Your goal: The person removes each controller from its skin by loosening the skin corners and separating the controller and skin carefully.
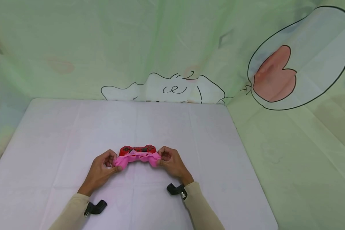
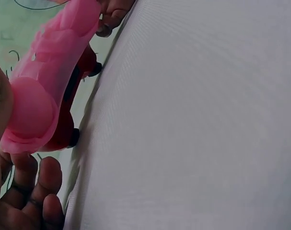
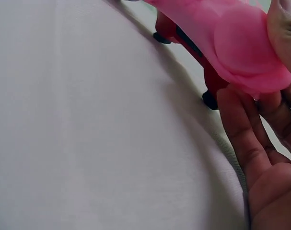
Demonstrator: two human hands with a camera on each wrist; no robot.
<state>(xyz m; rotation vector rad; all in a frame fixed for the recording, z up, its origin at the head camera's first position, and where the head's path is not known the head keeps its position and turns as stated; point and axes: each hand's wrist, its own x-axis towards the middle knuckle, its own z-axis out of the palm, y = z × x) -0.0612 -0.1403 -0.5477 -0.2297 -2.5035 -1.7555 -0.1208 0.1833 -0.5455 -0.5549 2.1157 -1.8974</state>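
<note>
A red game controller [image 1: 138,149] with dark buttons is held over the table, its two grips covered by a pink silicone sleeve [image 1: 142,156]. The red button side stays bare at the far edge. My left hand [image 1: 102,166] pinches the sleeve's left end between thumb and fingers. At the other end, my right hand [image 1: 173,161] pinches the sleeve in the same way. In the left wrist view the pink sleeve [image 2: 37,103] wraps a rounded grip, with red casing showing beyond its edge. The right wrist view shows the thumb pressing the sleeve [image 3: 243,43] from above, fingers beneath.
A white cloth covers the table [image 1: 74,134]. Green printed fabric [image 1: 126,41] hangs behind it and along the right side, with a drawn balloon and heart. Black camera mounts [image 1: 96,207] sit on both wrists, over beige sleeves.
</note>
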